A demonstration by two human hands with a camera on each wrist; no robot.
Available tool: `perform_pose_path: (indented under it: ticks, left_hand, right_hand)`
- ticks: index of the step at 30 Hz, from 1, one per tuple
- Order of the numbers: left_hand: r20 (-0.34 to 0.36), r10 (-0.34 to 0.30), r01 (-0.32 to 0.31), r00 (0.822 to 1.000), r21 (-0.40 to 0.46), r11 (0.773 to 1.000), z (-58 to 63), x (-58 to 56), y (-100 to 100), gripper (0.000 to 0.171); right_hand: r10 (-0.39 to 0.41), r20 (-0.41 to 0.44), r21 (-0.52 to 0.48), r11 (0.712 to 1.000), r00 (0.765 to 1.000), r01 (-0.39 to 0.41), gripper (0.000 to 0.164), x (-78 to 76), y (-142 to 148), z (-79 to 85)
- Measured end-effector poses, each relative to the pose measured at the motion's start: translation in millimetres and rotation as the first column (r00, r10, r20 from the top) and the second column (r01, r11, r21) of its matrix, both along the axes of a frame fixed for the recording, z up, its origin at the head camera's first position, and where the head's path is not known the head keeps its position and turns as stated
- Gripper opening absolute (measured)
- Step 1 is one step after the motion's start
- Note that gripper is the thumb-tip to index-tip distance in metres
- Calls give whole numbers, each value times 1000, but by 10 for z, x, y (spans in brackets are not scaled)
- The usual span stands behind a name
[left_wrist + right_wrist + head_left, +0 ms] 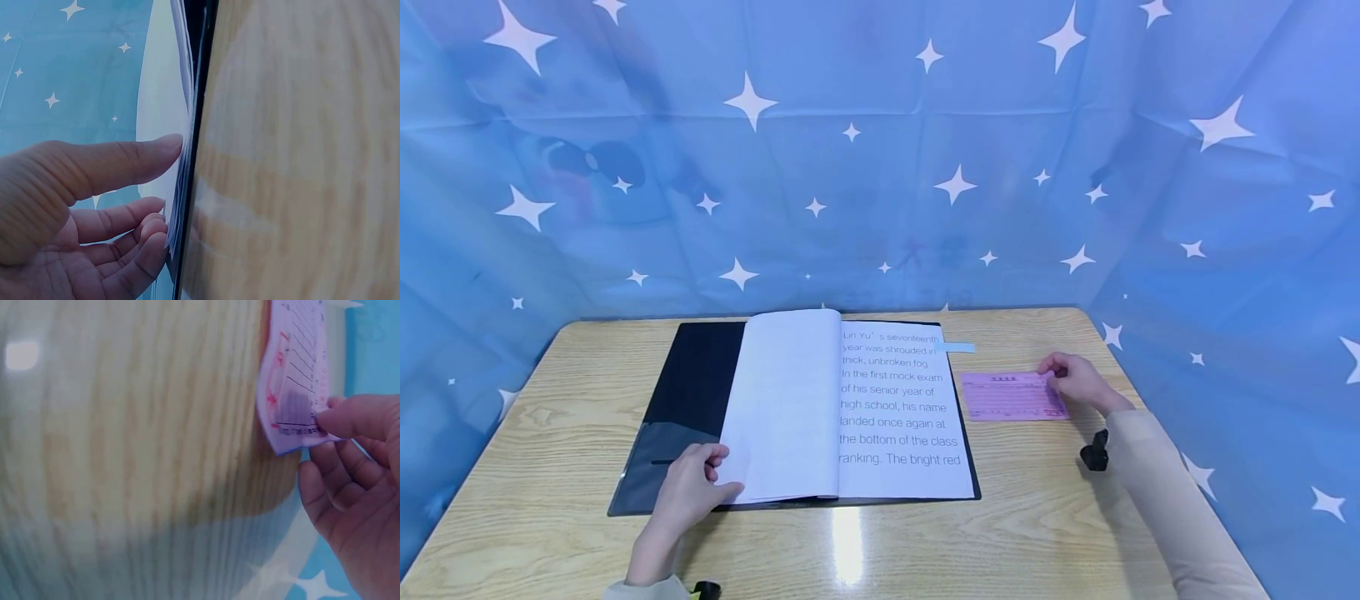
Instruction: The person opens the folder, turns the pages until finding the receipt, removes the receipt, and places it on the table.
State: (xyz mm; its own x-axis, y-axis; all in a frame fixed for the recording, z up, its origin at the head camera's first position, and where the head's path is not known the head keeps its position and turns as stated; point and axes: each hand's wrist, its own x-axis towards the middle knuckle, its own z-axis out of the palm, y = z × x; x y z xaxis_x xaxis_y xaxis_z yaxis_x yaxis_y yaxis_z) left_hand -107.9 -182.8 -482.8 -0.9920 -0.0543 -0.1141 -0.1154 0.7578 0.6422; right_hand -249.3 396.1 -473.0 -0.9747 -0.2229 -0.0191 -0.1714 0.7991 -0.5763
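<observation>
An open book of printed pages (898, 417) lies in a black folder (700, 367); its left page (790, 400) is blank and the right one carries large English text. My left hand (691, 487) is at the lower left corner of the blank page, thumb stretched along the front edge and fingers loosely bent beside the left edge. In the left wrist view the thumb tip (169, 145) touches the stack of sheets. To the right of the book, my right hand (1078, 381) pinches the upper right corner of a pink receipt slip (1011, 398) between thumb and fingers.
A light blue sticky tab (958, 347) sticks out from the right page's upper edge area. The wooden table (910, 550) is bordered at the back and sides by a blue curtain (865, 183) with white stars. Light glares off the table's front.
</observation>
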Motion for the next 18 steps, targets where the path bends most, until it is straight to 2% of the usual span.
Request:
perform_pose_path:
  ticks: [4,9,18]
  left_hand:
    - [-1,-1,1,1000,0,1000,4,1,3,49]
    - [4,0,0,1000,-1,1000,19,9,5,49]
    - [1,-6,6,1000,1,1000,23,7,5,48]
  right_hand:
    - [-33,11,10,999,999,33,14,0,35,-37]
    - [-56,-15,26,998,998,56,13,7,56,-81]
    - [-49,-50,71,996,998,52,13,30,53,-97]
